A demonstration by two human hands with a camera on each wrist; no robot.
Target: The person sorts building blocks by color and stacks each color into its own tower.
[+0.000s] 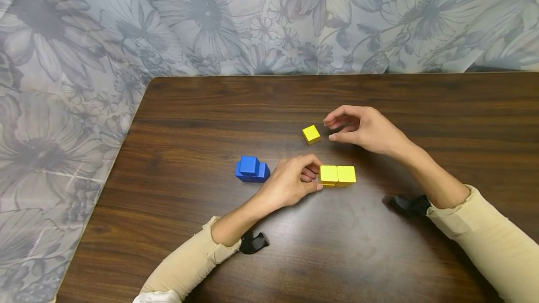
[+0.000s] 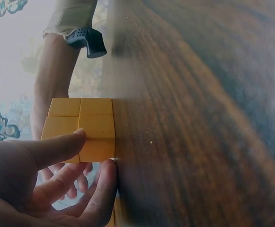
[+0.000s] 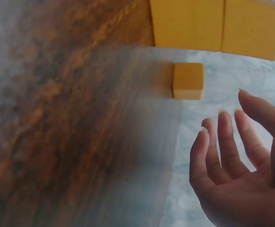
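Two yellow cubes [image 1: 338, 175] stand side by side on the brown table [image 1: 379, 256]. My left hand [image 1: 316, 174] pinches their left end, with the index finger [image 2: 75, 138] on one side and the thumb [image 2: 106, 176] low on the other. A single yellow cube [image 1: 311, 134] lies farther back. My right hand [image 1: 330, 130] hovers just to its right, fingers loosely curved and apart, holding nothing. The right wrist view shows that cube [image 3: 188, 80] beyond the empty right hand [image 3: 232, 156], with the yellow pair [image 3: 213, 23] behind it.
A small stack of blue cubes [image 1: 251, 169] sits left of my left hand. A floral cloth [image 1: 63, 106] hangs behind and to the left of the table, whose left edge [image 1: 122, 153] runs diagonally. Bare wood lies in front and to the right.
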